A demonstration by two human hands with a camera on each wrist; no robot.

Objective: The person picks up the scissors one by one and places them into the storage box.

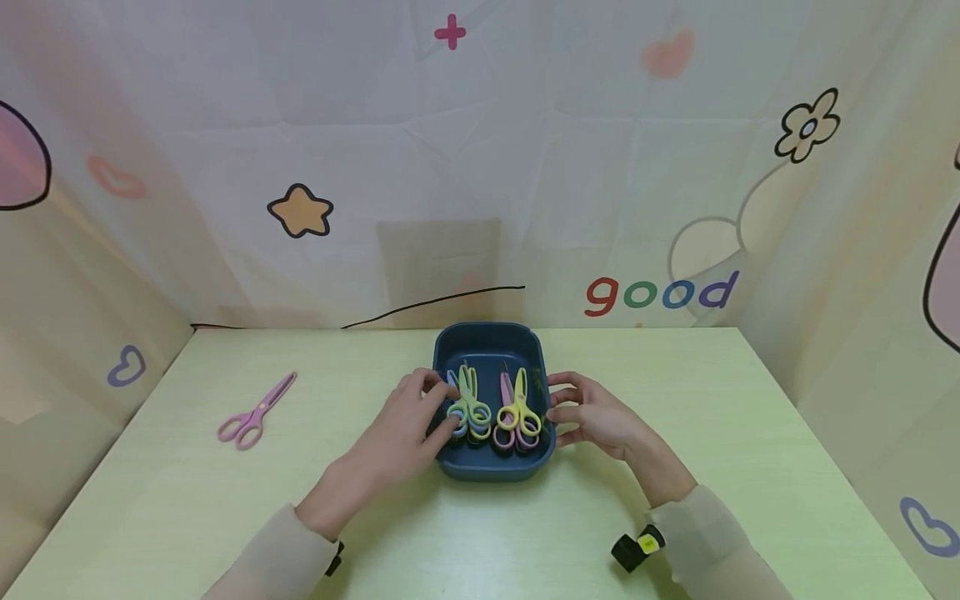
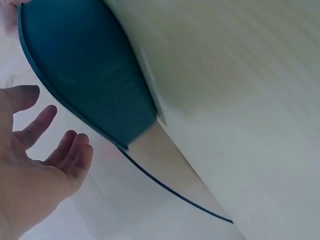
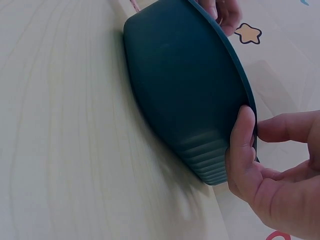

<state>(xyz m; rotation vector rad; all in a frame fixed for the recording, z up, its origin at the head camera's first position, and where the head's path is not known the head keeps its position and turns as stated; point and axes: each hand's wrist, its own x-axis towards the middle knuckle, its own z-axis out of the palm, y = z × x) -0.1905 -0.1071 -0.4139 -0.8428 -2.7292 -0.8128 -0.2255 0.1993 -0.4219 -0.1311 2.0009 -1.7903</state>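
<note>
A dark blue tray (image 1: 491, 473) stands on the table and holds several pairs of children's scissors. Green scissors (image 1: 469, 404) lie over blue and yellow-green ones at the left; yellow scissors (image 1: 520, 404) overlap pink ones (image 1: 504, 437) at the right. My left hand (image 1: 408, 421) reaches over the tray's left rim, thumb and fingertips close to the green and blue scissors. In the left wrist view its fingers are spread and curved, with nothing between them. My right hand (image 1: 600, 417) pinches the right rim, fingers (image 3: 242, 127) against the outer wall.
Pink scissors (image 1: 257, 412) lie alone on the table, left of the tray, with blades pointing away to the right. A printed curtain (image 1: 570, 183) closes off the back and both sides of the light wooden table (image 1: 750, 467). A black wrist camera (image 1: 637, 547) sticks out beside the right sleeve.
</note>
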